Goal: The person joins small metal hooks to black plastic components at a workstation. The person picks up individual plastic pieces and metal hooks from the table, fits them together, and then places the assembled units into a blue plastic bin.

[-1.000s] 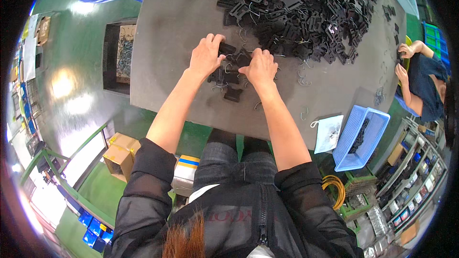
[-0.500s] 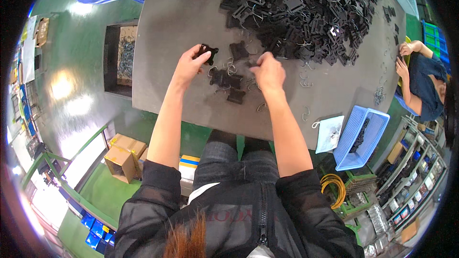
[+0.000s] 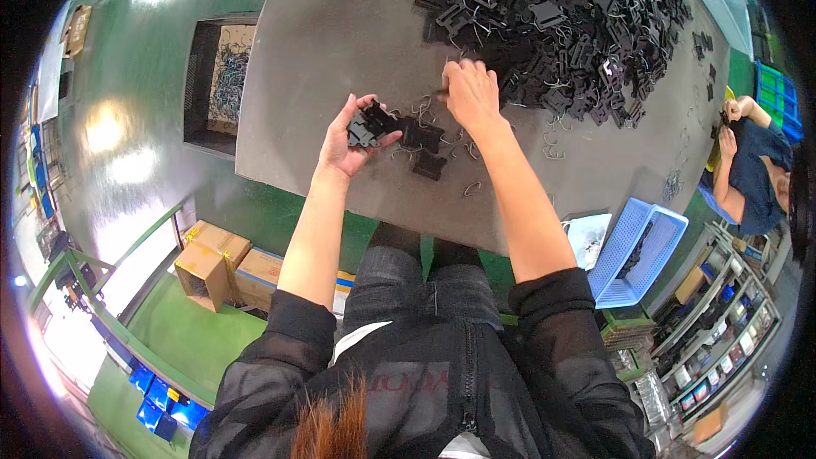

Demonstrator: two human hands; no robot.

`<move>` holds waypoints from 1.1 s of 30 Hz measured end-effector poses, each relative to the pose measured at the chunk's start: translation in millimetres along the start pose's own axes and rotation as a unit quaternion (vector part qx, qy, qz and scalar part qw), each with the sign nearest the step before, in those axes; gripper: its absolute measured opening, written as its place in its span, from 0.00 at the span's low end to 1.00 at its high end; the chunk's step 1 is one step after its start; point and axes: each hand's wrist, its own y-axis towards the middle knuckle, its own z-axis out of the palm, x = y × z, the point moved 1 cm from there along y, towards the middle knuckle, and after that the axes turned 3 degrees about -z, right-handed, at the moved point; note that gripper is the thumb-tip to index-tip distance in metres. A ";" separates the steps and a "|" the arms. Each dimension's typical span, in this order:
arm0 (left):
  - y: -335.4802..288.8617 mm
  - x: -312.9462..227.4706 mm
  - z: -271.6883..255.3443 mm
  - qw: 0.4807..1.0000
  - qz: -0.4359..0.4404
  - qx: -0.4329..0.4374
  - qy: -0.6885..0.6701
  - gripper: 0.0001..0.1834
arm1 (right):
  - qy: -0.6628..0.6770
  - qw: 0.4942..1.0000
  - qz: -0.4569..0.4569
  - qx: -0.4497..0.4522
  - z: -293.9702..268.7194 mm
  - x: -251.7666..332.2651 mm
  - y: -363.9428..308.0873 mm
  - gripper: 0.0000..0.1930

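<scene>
black and plastic-looking, sits as flat parts [image 3: 364, 130] in the cupped left hand [image 3: 340, 144] over the table [image 3: 297, 76], probably light, stiff, best pinched by edges, with the right hand [image 3: 473, 95] curled, grip unclear.

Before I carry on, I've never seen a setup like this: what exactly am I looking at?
There is no machine here, just a person's two bare hands. The view comes from a wide camera worn on the head, looking down, so straight edges bend.

On the grey table is a big pile of black parts, with a few loose parts nearer the person and scattered wire hooks.

The left hand holds some black pieces. The right hand is beside the pile, fingers bent; whether it grips anything is unclear.

Another person is at the far right.
</scene>
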 end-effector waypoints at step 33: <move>-14.9 8.1 -23.5 0.994 0.037 0.079 -0.072 0.18 | 0.048 0.994 0.095 -0.006 10.8 41.2 -59.4 0.22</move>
